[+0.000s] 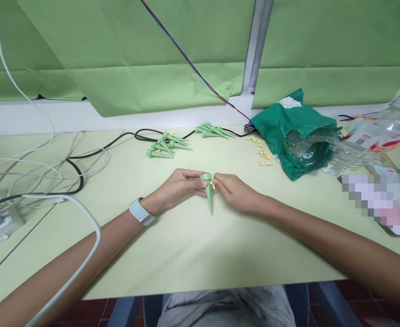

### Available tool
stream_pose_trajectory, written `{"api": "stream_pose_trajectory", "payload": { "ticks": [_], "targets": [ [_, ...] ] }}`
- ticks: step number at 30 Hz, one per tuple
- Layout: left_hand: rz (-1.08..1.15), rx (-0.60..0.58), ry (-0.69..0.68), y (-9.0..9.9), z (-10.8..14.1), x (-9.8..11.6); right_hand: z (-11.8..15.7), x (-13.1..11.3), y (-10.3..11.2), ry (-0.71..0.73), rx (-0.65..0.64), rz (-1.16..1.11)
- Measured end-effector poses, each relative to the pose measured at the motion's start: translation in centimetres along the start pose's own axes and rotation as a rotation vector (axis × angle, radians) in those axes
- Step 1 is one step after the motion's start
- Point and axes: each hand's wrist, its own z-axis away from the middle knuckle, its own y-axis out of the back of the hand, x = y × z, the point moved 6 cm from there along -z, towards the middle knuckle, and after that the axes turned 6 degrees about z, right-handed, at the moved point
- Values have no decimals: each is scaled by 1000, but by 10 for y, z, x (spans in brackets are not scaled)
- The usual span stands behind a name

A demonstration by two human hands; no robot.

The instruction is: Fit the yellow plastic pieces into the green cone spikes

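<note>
Head view: left of a crumpled dark-green plastic bag (275, 125), the left hand (182, 187), fingers curled, grips a light-green plastic cone (208, 194), while the right hand (236, 191), nearly closed, pinches a small yellow plastic piece (213, 186) at the cone's side.

Green cone (209, 196): smooth matt plastic. Tabletop (172, 259): smooth, faintly glossy. Bottle (363, 141): clear shiny plastic.

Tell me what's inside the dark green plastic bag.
Crumpled clear plastic shows at the open mouth of the dark green plastic bag; its opaque sides hide anything deeper.
</note>
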Motion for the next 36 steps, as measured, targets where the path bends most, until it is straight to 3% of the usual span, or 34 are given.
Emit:
{"api": "stream_pose_trajectory", "payload": {
  "ticks": [3,6,10,13,17,25,31,36],
  "targets": [
    [-9,-22,41,0,0,1,2,-7,2,118,17,316],
    [-2,-42,71,-1,1,3,4,-9,2,182,12,445],
    [23,-52,69,-3,0,2,2,-8,8,141,64,131],
    [72,-48,10,-2,-2,-1,3,-1,9,16,96,-231],
    [101,-6,-74,2,-4,-6,7,5,4,-121,54,-454],
    [-2,59,-173,1,0,-7,8,10,-1,-181,38,-467],
    [72,-4,-76,-4,0,-7,8,-4,11,50,34,-195],
    [41,4,-74,-8,2,-2,7,0,7,-26,-14,-359]
  ]
}}
